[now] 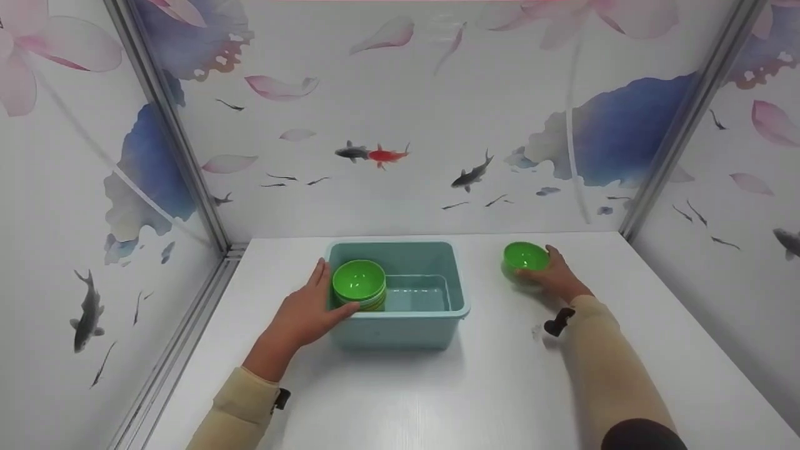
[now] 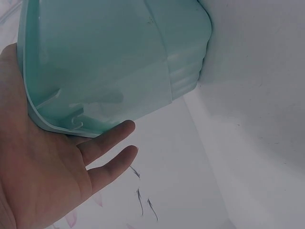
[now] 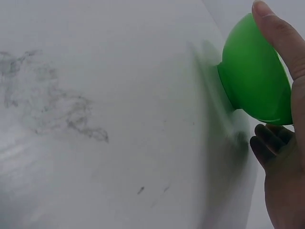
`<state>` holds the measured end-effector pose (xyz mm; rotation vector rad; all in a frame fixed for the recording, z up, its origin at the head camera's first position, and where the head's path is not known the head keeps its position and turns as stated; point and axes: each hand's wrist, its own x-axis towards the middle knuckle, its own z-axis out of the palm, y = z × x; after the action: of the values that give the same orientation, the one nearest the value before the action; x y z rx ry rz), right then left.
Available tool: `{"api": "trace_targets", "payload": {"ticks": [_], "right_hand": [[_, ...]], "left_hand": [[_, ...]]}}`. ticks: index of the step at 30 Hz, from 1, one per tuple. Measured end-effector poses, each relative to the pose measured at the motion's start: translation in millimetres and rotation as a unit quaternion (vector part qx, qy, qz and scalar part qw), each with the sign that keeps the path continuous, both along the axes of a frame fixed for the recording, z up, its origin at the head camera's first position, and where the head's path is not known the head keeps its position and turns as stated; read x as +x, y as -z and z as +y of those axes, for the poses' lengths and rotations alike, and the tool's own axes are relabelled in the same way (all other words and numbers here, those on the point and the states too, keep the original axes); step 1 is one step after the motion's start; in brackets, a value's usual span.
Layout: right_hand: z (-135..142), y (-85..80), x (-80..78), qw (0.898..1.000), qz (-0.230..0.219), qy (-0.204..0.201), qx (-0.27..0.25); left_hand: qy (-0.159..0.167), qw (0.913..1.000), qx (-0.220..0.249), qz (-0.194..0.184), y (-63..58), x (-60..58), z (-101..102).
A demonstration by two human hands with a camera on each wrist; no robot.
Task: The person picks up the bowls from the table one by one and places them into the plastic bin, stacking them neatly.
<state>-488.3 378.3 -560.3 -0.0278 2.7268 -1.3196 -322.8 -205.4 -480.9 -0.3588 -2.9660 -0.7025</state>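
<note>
A pale teal plastic basin (image 1: pixel 400 331) stands on the white table. Inside, on its left, is a stack of bowls with a green bowl (image 1: pixel 359 279) on top. My left hand (image 1: pixel 306 309) rests against the basin's left front corner, thumb over the front rim. In the left wrist view, its fingers (image 2: pixel 112 140) extend fairly straight along the outer wall. To the right of the basin, my right hand (image 1: pixel 555 275) grips another green bowl (image 1: pixel 525 256) by its rim. The right wrist view shows a narrow gap between that bowl's foot and its reflection on the table.
White panels printed with fish and petals enclose the table (image 1: pixel 387 400) at the back and both sides. A metal rail (image 1: pixel 181 337) runs along the left edge. Smudges (image 3: pixel 57 100) mark the tabletop near the right hand.
</note>
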Motion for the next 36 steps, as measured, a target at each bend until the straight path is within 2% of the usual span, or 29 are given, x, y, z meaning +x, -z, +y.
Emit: {"api": "trace_targets", "payload": {"ticks": [9,26,36], "right_hand": [[-4.4,2.7,-2.4,1.0,0.001,0.006,0.001],[-16.0,10.2,-3.7,0.998,0.049,0.04,-0.028],[-18.6,2.5,-1.4,0.996,0.077,0.039,-0.027]], "left_hand": [[-0.005,1.0,-0.005,-0.002,-0.1,0.5,-0.5],[-0.004,1.0,-0.004,0.0,2.1,-2.0,0.0],[-0.004,1.0,-0.001,-0.003,1.3,-1.6,-0.2]]}}
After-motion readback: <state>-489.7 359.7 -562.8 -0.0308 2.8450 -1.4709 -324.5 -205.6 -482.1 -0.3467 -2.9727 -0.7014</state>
